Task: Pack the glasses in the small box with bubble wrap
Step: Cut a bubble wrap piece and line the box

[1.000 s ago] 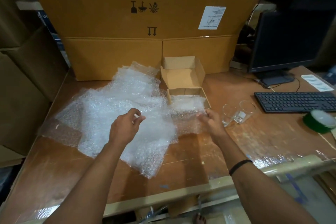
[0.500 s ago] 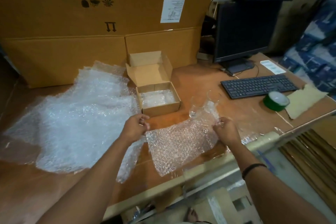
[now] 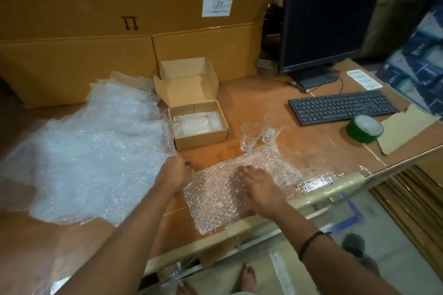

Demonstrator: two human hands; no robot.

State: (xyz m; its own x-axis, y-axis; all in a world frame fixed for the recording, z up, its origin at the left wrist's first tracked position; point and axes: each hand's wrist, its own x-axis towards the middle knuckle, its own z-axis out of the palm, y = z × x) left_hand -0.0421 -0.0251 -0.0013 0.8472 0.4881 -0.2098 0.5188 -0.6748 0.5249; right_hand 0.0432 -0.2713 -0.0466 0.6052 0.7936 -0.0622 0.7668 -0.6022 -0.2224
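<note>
Head view: bubble wrap (image 3: 215, 201) under right hand (image 3: 257, 188), pinched by left hand (image 3: 173, 175).

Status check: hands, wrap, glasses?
Left grip pinches corner of small clear bubble-wrap sheet, right grip flat on it. Two clear drinking glasses upright beyond sheet, unwrapped. Small brown cardboard box open, lined.
</note>
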